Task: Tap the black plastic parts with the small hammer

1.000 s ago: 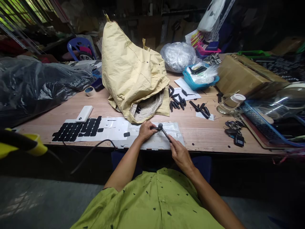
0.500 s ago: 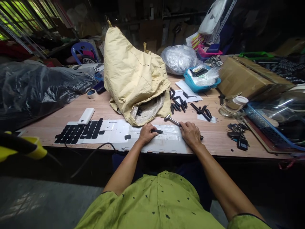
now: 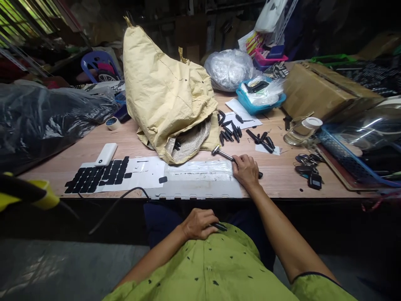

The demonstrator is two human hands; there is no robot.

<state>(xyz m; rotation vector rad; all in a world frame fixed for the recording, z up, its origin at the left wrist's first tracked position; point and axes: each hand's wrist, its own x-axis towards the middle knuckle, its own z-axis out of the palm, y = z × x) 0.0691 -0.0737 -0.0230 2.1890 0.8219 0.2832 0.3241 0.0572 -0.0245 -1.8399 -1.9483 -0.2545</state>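
Note:
My left hand (image 3: 200, 225) is drawn back over the front of the green shirt, below the table edge. Its closed fingers hold a small, slim black piece (image 3: 220, 226), whose kind I cannot make out. On the table, my right hand (image 3: 246, 170) is wrapped round the handle of a small hammer (image 3: 223, 154). The hammer's metal head points away to the left, and its dark handle end shows past the hand. Beside that hand lies a flat whitish board (image 3: 200, 190) with clear plastic over it. Several similar black pieces (image 3: 230, 133) lie in a loose group beyond the hammer.
A large tan sack (image 3: 169, 92) lies with its mouth towards me, dark pieces inside. Black stickers (image 3: 90, 177) and a white power bank (image 3: 106, 154) are on the left. Keys (image 3: 308, 169), a jar (image 3: 302, 131), a blue basket (image 3: 354, 156) and a carton (image 3: 316, 90) stand right.
My left hand has moved from the board back towards my body, carrying the black piece off the table. My right hand still holds the hammer in about the same place.

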